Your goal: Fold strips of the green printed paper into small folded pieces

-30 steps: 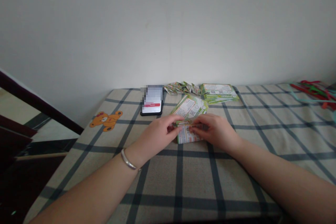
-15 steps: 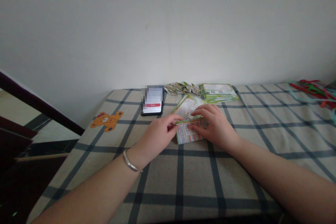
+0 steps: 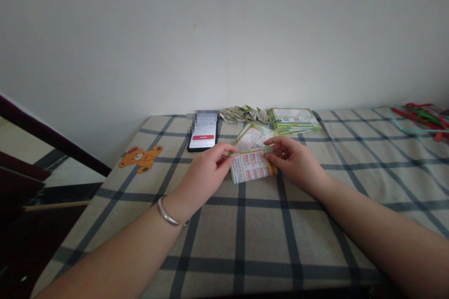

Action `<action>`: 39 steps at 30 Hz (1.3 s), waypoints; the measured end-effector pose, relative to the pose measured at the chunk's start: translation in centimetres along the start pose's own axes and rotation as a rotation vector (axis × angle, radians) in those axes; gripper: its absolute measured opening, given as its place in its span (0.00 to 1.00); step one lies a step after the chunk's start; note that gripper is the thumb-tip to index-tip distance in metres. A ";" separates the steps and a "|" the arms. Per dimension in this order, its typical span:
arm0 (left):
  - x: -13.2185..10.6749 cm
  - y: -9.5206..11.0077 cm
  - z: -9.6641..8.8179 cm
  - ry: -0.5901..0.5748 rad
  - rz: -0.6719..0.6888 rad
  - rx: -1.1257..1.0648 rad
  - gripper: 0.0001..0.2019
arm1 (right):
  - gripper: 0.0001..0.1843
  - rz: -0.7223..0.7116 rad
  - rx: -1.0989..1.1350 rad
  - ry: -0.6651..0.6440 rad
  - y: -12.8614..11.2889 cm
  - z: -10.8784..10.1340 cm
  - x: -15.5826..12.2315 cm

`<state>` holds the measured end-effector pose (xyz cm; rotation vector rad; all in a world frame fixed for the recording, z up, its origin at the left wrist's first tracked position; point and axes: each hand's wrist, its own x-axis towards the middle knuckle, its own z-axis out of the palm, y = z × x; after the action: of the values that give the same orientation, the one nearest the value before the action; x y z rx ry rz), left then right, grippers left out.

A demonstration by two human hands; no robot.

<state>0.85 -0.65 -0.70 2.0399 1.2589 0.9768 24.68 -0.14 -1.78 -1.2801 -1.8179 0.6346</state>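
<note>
My left hand [image 3: 214,164] pinches the upper left corner of a printed leaflet [image 3: 251,168] with green edges and rows of orange and white blocks. At its upper right corner, my right hand [image 3: 293,160] is closed on the leaflet with thumb and bent fingers. The leaflet tilts towards me over the checked cloth. Just behind it lies a fanned stack of green and white leaflets [image 3: 249,139], partly covered by the held one and by my fingers.
A black phone [image 3: 203,139] with a lit screen lies behind my left hand. Crumpled foil sachets [image 3: 242,114] and more green leaflets [image 3: 294,118] rest against the wall. Red and green items [image 3: 419,117] lie at the far right of the checked tablecloth [image 3: 210,252].
The leaflet has risen slightly and its printed face is turned more towards me. My right hand has moved from over its middle to its right corner. My left hand keeps its corner.
</note>
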 end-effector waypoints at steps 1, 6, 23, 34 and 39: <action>0.0 0.1 0.0 0.005 0.003 -0.009 0.09 | 0.14 0.003 0.035 0.009 0.0 0.0 0.0; -0.1 0.4 0.0 0.014 -0.004 -0.099 0.08 | 0.13 -0.008 0.106 0.040 -0.5 -0.1 -0.1; 0.0 0.5 0.5 0.010 -0.084 -0.330 0.09 | 0.12 -0.036 0.124 0.074 -0.5 0.0 -0.3; 0.1 0.8 0.2 0.041 -0.099 -0.365 0.07 | 0.13 0.017 0.205 0.081 -0.5 0.1 -0.3; 0.2 0.7 0.2 0.036 -0.102 -0.344 0.06 | 0.13 0.021 0.163 0.083 -0.5 0.2 -0.1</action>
<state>1.45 -0.78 -0.29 1.6851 1.1131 1.1013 24.29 -0.44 -1.51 -1.2006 -1.6521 0.7159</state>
